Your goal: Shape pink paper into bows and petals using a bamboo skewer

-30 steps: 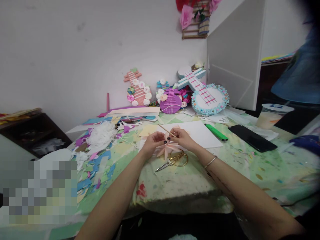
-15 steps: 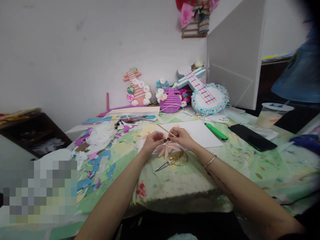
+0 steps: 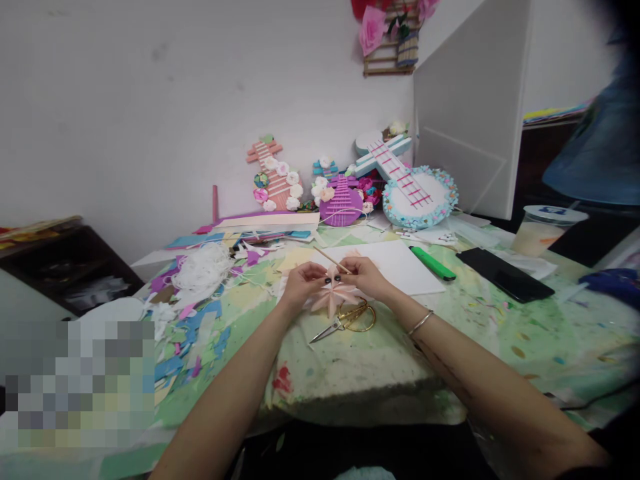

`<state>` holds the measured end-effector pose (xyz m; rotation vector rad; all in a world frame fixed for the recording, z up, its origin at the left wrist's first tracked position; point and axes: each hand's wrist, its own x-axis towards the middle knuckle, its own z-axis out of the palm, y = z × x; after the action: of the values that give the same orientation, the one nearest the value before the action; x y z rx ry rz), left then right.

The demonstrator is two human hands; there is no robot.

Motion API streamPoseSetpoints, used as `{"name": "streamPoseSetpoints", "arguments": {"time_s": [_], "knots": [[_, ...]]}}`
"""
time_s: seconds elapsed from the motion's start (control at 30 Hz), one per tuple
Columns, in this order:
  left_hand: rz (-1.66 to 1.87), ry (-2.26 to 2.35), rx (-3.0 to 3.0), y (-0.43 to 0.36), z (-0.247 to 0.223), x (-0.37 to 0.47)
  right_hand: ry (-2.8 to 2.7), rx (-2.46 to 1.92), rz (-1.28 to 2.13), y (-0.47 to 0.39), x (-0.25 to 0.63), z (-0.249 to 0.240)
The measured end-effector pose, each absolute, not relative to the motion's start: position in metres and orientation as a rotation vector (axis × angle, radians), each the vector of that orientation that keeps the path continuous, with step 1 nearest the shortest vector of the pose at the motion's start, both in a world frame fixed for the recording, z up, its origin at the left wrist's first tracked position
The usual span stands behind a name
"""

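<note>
A pale pink paper flower [image 3: 331,300] with pointed petals lies between my hands, over the near edge of a white sheet [image 3: 413,270]. My left hand [image 3: 304,285] pinches its upper left part, thumb and fingers together. On the other side, my right hand [image 3: 366,275] has its fingers closed round a thin wooden stick [image 3: 327,256], which slants up to the left across the flower. Dark nails show at the flower's middle. Gold-handled scissors [image 3: 345,321] lie just below the flower, touching neither hand.
Left of the hands are white string [image 3: 204,270] and coloured paper scraps [image 3: 193,333]. To the right lie a green marker [image 3: 433,263], a black phone [image 3: 506,273] and a lidded cup [image 3: 545,230]. Decorated paper instruments [image 3: 420,197] lean at the back wall.
My left fingertips have shifted slightly up and left at the flower. The flower's lower petals show a little more spread. The stick's far end has moved slightly left.
</note>
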<state>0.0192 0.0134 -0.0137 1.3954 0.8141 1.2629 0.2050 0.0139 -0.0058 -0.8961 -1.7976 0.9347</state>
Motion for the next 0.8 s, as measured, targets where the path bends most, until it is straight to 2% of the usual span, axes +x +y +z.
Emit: {"name": "streamPoseSetpoints", "arguments": {"time_s": [0.43,0.8], "knots": [[1.323,0.859,1.464,0.0112,-0.0095,0.0207,-1.778,-0.924,0.807,0.017,0.2049,-0.0092],[1.248,0.717,1.428,0.0143,-0.0161,0.0175,-1.733,-0.877,0.897,0.0149,0.2025,-0.0059]]}}
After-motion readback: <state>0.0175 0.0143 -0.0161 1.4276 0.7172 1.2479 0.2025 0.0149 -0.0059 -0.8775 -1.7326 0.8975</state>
